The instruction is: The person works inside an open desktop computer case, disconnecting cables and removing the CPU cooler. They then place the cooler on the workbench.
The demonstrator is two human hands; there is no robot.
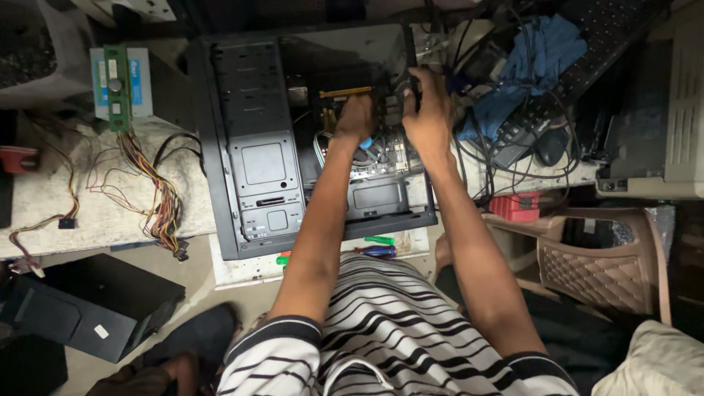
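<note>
An open black computer case lies on its side on a worn bench, its motherboard showing inside. My left hand reaches into the case, fingers curled down beside an expansion card with a gold edge. My right hand grips the rear edge of the case near the back panel. Whether either hand holds a separate part is hidden in the dark interior.
A power supply with a green memory stick on top sits at left, its coloured wires trailing over the bench. Screwdrivers lie at the front edge. Tangled cables, a blue cloth, a brown plastic chair stand right.
</note>
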